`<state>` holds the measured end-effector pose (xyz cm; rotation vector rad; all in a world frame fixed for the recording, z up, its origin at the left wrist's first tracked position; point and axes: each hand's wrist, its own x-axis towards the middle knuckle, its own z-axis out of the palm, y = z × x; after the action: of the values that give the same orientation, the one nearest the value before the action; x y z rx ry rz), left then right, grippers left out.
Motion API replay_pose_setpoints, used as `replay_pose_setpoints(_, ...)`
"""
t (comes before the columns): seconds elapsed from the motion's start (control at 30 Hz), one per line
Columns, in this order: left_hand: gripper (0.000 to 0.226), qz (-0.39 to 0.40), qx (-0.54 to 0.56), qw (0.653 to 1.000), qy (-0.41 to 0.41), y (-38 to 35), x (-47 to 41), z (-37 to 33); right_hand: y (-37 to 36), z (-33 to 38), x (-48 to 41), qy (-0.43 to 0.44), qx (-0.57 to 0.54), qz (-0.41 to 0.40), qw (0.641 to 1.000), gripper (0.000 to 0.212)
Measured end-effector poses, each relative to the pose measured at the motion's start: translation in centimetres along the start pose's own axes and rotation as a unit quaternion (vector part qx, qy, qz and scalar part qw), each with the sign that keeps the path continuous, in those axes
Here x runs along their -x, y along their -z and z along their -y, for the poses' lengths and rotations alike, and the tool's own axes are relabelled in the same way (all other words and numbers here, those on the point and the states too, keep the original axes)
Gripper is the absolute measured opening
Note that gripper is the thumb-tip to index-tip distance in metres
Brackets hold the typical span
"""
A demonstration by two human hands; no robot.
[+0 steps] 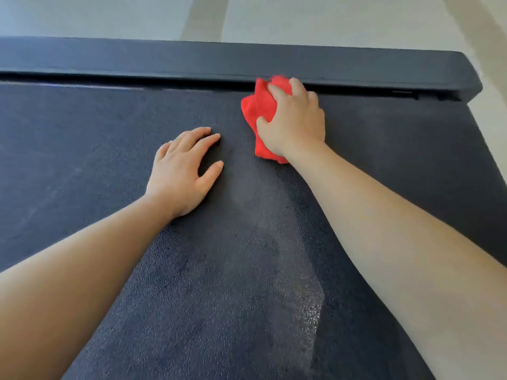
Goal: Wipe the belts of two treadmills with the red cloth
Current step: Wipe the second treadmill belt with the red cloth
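A dark textured treadmill belt (96, 160) fills most of the view. My right hand (295, 122) grips a bunched red cloth (256, 109) and presses it on the belt, right beside the dark side rail (192, 61) at the far edge. Part of the cloth is hidden under my palm. My left hand (183, 171) lies flat on the belt with straight fingers, to the left of the cloth and a little nearer to me. A paler, damp-looking streak (290, 270) runs along the belt between my forearms.
Beyond the rail lies a light tiled floor (315, 20). The rail ends in a rounded corner (466, 78) at the right, with more floor to the right of the belt's edge.
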<state>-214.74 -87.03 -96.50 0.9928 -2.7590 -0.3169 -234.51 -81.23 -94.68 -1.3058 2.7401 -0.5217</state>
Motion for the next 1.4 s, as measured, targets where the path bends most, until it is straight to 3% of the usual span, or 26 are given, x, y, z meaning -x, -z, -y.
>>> replay_pose_setpoints(0.3, 0.048, -0.025, 0.022, 0.999, -0.018, -0.8, -0.3, 0.9, 0.2, 0.9, 2.7, -0.015, 0.022, -0.008, 1.0, 0.061)
replay_pose_setpoints(0.47, 0.045, 0.004, 0.116, 0.991, -0.061, 0.3, 0.4, 1.8, -0.4, 3.6, 9.4, -0.053, 0.058, -0.024, 0.997, 0.06)
replay_pose_setpoints(0.6, 0.051, 0.039, 0.046, 0.989, -0.137, 0.9, 3.9, 4.2, -0.9, 7.3, 13.9, -0.088, 0.076, -0.031, 0.993, 0.059)
replay_pose_setpoints(0.83, 0.054, 0.054, 0.053, 0.986, -0.146, 2.6, 10.9, 7.5, -2.1, 13.2, 22.5, -0.134, 0.074, -0.036, 0.988, 0.063)
replay_pose_setpoints(1.07, 0.052, 0.019, 0.051, 0.988, -0.143, 2.9, 13.0, 8.7, -3.5, 13.4, 23.7, -0.116, 0.033, -0.07, 0.99, 0.061)
replay_pose_setpoints(1.23, 0.05, 0.047, 0.035, 0.991, -0.12, 3.5, 14.1, 8.4, -2.7, 12.7, 20.0, -0.083, 0.023, -0.032, 0.996, 0.061)
replay_pose_setpoints(1.4, 0.05, 0.051, 0.04, 0.993, -0.101, 4.0, 17.0, 8.8, -2.6, 12.3, 22.4, -0.051, 0.031, -0.016, 0.998, 0.062)
